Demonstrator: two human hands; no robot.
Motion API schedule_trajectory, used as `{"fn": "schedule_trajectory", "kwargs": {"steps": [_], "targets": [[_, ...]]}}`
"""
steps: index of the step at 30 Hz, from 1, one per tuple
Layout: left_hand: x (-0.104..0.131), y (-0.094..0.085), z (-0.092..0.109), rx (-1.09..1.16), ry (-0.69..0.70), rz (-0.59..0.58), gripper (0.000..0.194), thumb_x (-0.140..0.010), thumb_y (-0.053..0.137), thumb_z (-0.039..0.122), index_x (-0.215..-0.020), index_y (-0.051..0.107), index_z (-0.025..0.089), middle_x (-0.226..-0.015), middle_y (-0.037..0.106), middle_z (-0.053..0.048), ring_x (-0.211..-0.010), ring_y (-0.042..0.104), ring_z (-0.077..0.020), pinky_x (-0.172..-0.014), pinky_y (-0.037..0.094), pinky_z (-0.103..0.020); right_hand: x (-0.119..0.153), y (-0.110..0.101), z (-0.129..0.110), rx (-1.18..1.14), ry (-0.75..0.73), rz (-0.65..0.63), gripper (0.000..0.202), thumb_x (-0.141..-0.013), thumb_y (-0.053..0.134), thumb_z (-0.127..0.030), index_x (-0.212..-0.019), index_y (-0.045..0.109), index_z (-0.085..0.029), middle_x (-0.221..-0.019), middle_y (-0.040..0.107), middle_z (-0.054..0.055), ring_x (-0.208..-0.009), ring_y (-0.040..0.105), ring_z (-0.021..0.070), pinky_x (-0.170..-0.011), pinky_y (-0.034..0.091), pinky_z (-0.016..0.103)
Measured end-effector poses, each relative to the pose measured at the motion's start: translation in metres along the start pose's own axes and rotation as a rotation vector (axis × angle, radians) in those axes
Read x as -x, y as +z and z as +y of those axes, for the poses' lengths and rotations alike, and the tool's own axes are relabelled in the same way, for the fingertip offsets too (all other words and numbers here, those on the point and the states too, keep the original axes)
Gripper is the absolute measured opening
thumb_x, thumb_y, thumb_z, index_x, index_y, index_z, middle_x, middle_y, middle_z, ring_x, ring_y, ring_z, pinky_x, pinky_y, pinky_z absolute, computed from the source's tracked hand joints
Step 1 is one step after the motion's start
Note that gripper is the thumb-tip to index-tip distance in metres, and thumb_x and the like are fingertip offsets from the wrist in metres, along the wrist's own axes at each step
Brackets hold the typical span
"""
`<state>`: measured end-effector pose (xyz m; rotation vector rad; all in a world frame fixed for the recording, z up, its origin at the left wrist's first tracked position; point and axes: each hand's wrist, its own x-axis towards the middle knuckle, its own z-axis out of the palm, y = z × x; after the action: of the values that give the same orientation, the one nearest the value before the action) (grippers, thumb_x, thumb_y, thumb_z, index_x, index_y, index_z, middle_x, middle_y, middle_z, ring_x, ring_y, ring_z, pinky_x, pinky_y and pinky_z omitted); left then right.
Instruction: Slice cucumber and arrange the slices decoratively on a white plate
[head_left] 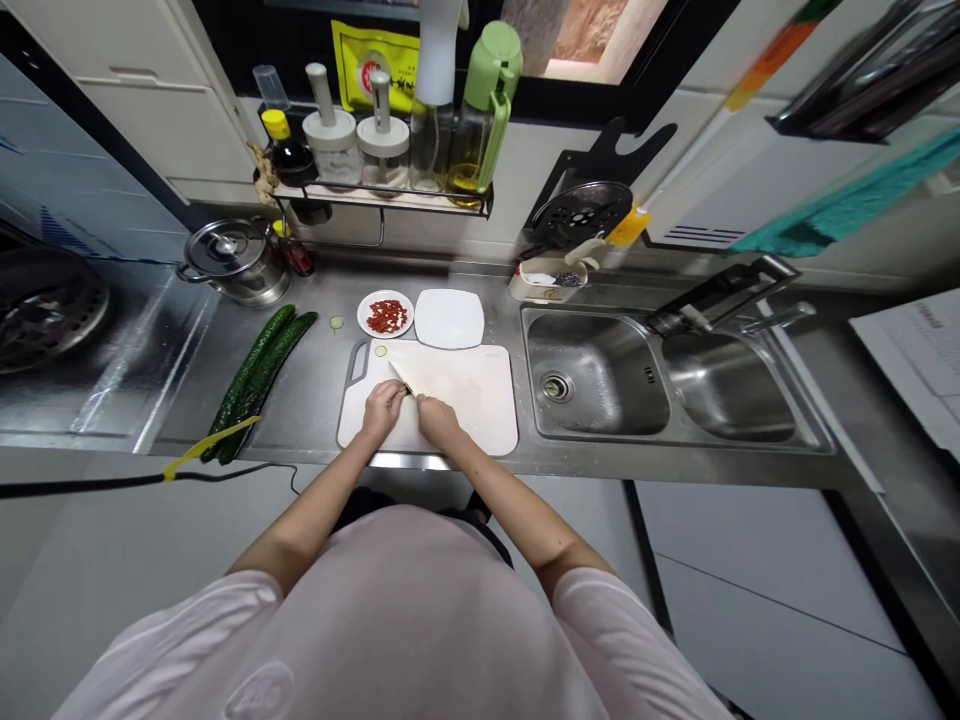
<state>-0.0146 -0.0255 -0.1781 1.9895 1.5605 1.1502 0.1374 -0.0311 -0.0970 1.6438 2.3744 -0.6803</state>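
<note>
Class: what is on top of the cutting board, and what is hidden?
A pale slice lies on the cutting board; the right hand holds a knife over it. The left hand hides most of a green piece.

A white cutting board (pixel 472 410) with a grey loop handle is lying flat on the bench (pixel 304 415). A kitchen knife (pixel 398 373) is slanting across it, tip pointing far-left. A mostly hidden dark-green cucumber piece (pixel 407 390) is sitting beside the blade; a pale round cucumber slice (pixel 380 351) is resting near the board's far-left corner.
</note>
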Motion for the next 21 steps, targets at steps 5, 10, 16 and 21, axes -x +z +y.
{"fn": "schedule_trajectory", "kwargs": {"steps": [5,10,16,21], "targets": [[0.0,0.001,-0.002,-0.004,-0.008,-0.006,0.016,-0.089,0.047,0.021,-0.085,0.063,0.021,-0.093,0.066,-0.006,-0.093,0.06,-0.0193,-0.085,0.048,-0.036,-0.008,-0.004,0.0,-0.018,-0.003,-0.013,0.029,-0.09,0.036,-0.006,-0.113,0.051,-0.014,-0.104,0.066,0.012,-0.099,0.063,0.0197,-0.082,0.048,0.029],[0.0,0.001,-0.002,-0.008,0.001,-0.006,0.016,-0.089,0.048,0.023,-0.085,0.063,0.021,-0.093,0.066,-0.006,-0.093,0.06,-0.0192,-0.085,0.048,-0.036,-0.016,-0.004,-0.001,-0.037,-0.008,-0.011,0.032,-0.09,0.035,-0.006,-0.117,0.051,-0.013,-0.105,0.066,0.012,-0.099,0.064,0.0201,-0.082,0.047,0.029],[0.0,0.002,-0.003,0.002,0.006,-0.001,0.018,-0.09,0.046,0.023,-0.086,0.063,0.021,-0.094,0.067,-0.006,-0.093,0.06,-0.019,-0.086,0.048,-0.036,-0.022,-0.006,-0.004,-0.051,0.008,-0.01,0.031,-0.091,0.035,-0.007,-0.115,0.052,-0.013,-0.106,0.066,0.012,-0.101,0.063,0.0197,-0.082,0.047,0.028],[0.0,0.002,-0.004,-0.002,0.004,0.009,0.017,-0.089,0.047,0.023,-0.087,0.063,0.021,-0.095,0.067,-0.006,-0.094,0.06,-0.0192,-0.086,0.049,-0.036,-0.02,-0.01,-0.004,-0.065,0.005,-0.01,0.032,-0.09,0.035,-0.006,-0.115,0.054,-0.013,-0.107,0.066,0.013,-0.102,0.062,0.0202,-0.082,0.047,0.028]]}}
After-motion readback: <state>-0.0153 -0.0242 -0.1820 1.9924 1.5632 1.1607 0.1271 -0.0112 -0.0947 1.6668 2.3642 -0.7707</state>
